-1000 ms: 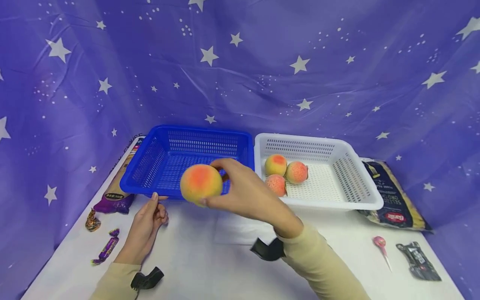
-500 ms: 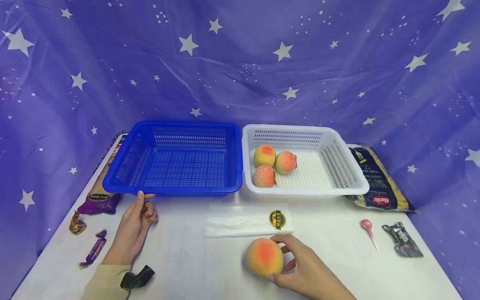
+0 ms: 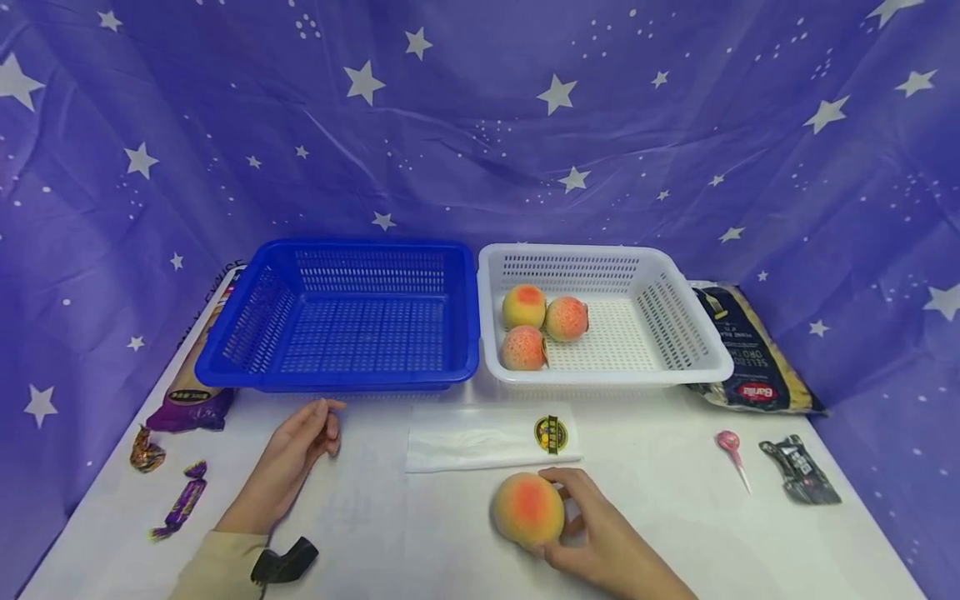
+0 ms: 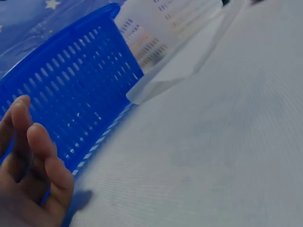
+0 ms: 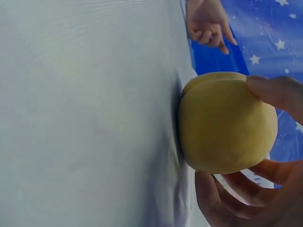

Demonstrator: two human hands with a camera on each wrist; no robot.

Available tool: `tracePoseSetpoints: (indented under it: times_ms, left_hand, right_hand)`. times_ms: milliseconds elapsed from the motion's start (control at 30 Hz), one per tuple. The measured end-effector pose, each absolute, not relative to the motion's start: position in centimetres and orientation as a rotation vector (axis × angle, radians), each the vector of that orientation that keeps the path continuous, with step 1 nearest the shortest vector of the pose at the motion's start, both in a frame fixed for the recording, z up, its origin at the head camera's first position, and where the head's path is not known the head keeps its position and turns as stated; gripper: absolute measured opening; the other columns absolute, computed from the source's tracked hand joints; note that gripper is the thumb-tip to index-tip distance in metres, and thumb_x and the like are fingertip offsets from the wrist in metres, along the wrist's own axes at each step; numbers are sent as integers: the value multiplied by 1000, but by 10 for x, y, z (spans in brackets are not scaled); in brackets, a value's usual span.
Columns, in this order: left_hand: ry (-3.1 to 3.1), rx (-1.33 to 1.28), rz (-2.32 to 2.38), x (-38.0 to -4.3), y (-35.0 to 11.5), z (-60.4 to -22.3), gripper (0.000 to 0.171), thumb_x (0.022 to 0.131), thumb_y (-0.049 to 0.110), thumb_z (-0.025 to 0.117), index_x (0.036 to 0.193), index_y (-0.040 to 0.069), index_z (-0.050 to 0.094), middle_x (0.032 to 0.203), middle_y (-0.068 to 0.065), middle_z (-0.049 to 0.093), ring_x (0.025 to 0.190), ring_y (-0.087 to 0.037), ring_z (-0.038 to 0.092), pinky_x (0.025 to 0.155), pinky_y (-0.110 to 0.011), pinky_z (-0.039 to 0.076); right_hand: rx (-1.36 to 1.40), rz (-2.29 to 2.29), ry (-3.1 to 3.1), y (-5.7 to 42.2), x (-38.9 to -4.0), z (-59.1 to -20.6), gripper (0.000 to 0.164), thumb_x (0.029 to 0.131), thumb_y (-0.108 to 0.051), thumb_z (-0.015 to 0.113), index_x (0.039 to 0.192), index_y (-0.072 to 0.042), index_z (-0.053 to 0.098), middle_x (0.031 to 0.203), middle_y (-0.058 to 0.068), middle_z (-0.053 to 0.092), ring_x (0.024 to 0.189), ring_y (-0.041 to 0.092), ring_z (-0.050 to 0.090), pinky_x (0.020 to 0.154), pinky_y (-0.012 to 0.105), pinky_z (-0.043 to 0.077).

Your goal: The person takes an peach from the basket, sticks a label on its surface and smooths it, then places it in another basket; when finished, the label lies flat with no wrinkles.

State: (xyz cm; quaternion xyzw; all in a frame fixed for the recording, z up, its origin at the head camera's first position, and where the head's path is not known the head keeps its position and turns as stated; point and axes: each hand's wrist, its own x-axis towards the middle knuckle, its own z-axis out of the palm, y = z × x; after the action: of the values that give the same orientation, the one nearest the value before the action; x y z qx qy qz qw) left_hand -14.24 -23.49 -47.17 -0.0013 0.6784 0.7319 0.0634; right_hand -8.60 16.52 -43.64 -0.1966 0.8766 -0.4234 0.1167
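Observation:
My right hand [image 3: 592, 537] holds a large yellow peach [image 3: 528, 508] with a red blush, thumb on one side and fingers on the other. The right wrist view shows the peach [image 5: 227, 123] resting against the white tabletop. My left hand [image 3: 296, 454] is just in front of the blue basket [image 3: 337, 385], loosely curled with nothing in it; in the left wrist view its fingers [image 4: 42, 142] overlap the basket's slotted wall. Beside it stands a white basket [image 3: 622, 375] with three smaller peaches [image 3: 523, 307] grouped at its left end.
A folded clear plastic bag [image 3: 472, 442] with a round label lies between the baskets and the peach. At left are a purple snack bag [image 3: 191, 404] and two wrapped candies [image 3: 180, 504]. Right of the white basket lie a pasta bag [image 3: 753, 354], a lollipop [image 3: 731, 446] and a black packet [image 3: 801, 473].
My right hand has carried the peach from over the blue basket down to the table at front. My left hand has let go of the blue basket's rim and drawn back slightly.

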Motion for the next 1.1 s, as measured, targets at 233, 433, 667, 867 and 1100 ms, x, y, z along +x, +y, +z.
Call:
tracePoseSetpoints:
  times_ms: [233,433,667,867,1100]
  left_hand:
    - [2629,185,1675,-144,-193,-450,30,91,37,46,108,16,58,90,-2,61,80,-9,57,72,-27,48]
    - [2926,744,1091,-162,-119,-435,24,90,37,48,108,26,60,107,14,60,104,-5,53,89,-30,43]
    - [2860,1154,582,-193,-56,-434,41,90,36,49,123,13,50,122,0,53,114,-16,48,95,-32,37]
    - [2905,1158,372,-209,-33,-446,45,84,33,58,125,16,48,114,-3,54,103,-19,53,82,-35,45]
    - [2905,1188,428,-213,-25,-454,36,80,22,64,115,17,56,98,-1,54,87,-16,54,69,-31,47]
  right_hand:
    - [-614,-1203,2536,171,-86,-431,72,72,-40,70,130,-22,31,117,-4,38,81,8,49,62,20,45]
    - [-505,-1181,2628,193,-102,-409,55,77,-41,64,125,-31,38,116,-10,41,90,13,53,63,21,46]
    - [-383,-1170,2773,203,-116,-400,31,85,-42,54,114,-35,47,106,-18,50,90,4,53,69,22,45]
    - [-428,-1126,2793,201,-119,-407,29,84,-42,55,111,-34,49,106,-18,51,89,3,54,68,21,45]
    - [-509,-1083,2866,200,-127,-419,31,82,-35,61,110,-24,53,105,-5,57,85,7,57,64,22,46]
